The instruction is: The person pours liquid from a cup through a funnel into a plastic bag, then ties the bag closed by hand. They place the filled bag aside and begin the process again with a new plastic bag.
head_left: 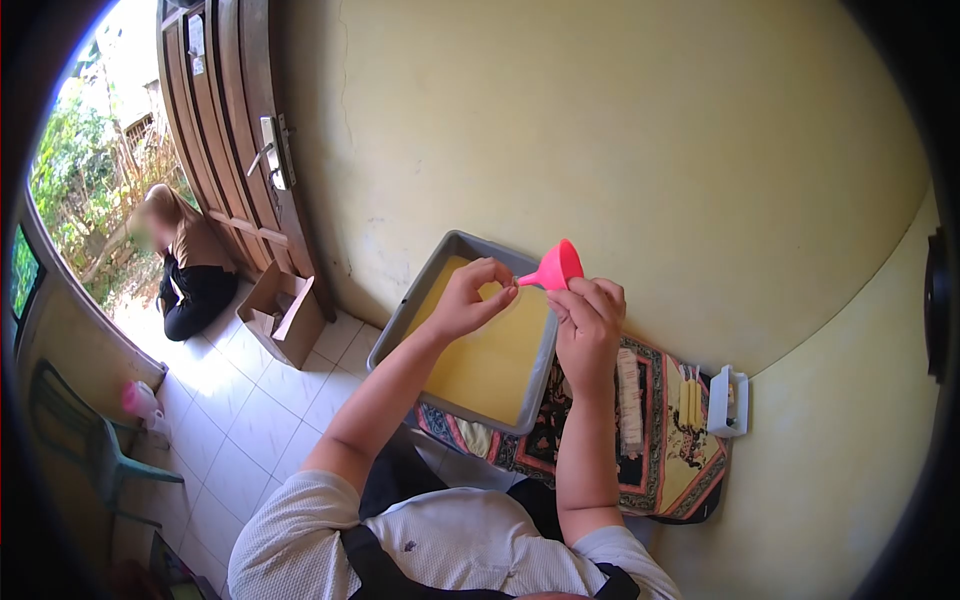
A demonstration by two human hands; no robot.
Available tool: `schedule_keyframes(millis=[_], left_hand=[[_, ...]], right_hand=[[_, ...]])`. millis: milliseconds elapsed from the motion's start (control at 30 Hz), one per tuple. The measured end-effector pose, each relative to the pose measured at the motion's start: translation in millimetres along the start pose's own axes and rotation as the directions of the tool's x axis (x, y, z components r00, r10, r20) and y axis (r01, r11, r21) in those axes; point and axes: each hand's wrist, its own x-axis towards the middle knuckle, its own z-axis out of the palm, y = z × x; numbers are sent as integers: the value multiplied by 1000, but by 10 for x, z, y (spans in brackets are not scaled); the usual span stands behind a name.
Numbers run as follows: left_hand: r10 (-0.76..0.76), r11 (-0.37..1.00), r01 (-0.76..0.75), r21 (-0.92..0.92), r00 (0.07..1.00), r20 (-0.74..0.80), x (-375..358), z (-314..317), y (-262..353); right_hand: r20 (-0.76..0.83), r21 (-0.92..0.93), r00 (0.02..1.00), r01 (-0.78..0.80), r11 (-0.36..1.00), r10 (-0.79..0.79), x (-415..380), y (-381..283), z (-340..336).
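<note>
A pink funnel (555, 267) is held tilted over a grey rectangular tub (392, 345), its wide mouth facing up and to the right. My right hand (590, 312) closes its fingers on the funnel near the cone. With thumb and fingertips pinched together, my left hand (478, 295) meets the tip of the narrow spout; I cannot tell what thin thing, if any, is in that pinch. Below both hands, the inside of the tub shows flat yellow (480, 365).
Right of the tub, a patterned cloth (655, 470) bears a pale strip-like stack (630, 400), several yellow sticks (690, 405) and a small white container (728, 402). A cardboard box (283, 318) stands by the wooden door (235, 130). A person (195, 260) sits at the doorway; a green chair (115, 455) is lower left.
</note>
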Motion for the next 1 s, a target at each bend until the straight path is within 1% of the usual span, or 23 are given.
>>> schedule_keyframes(millis=[67,200,267,300,400,500,600,700,767,800,833,900,967,1000], left_hand=[[-1,999,1,-53,1000,1,-9,14,9],[-33,996,34,-85,999,13,-13,16,-13],[-74,989,81,-122,996,59,-20,-2,-22],[-95,984,106,-140,992,83,-29,-3,-23],[-81,968,111,-224,987,138,-44,10,-22],[-98,932,138,-335,986,134,-62,68,-46],[-127,924,137,-357,991,50,-43,120,-40],[-115,977,123,-174,992,52,-30,103,-59],[-170,977,186,-103,975,142,-35,42,-63],[-202,974,218,-67,961,188,-39,19,-70],[-180,981,190,-48,970,164,-45,35,-89],[-198,966,223,-131,963,181,-37,21,-109],[-209,944,247,-220,961,184,-57,33,-20],[-209,944,245,-222,962,176,-76,46,-47]], right_hand=[[17,31,1000,-3,1000,3,-24,-21,17],[78,-22,996,41,999,-39,-49,-12,13],[106,-28,992,68,997,-65,-35,15,-20],[115,-16,991,70,997,-68,-21,22,-29],[126,24,989,68,997,-71,37,59,-23],[107,79,992,56,995,-65,41,115,27],[105,164,992,45,985,-63,44,149,73],[120,274,991,26,961,-61,42,201,158],[124,320,991,-1,948,-41,54,235,224],[122,312,992,-2,950,-38,68,247,243],[123,303,992,-7,953,-32,81,258,249],[137,302,991,-40,952,-2,68,309,257],[158,358,987,-62,932,5,50,313,229],[158,382,988,-60,922,-1,54,333,209]])
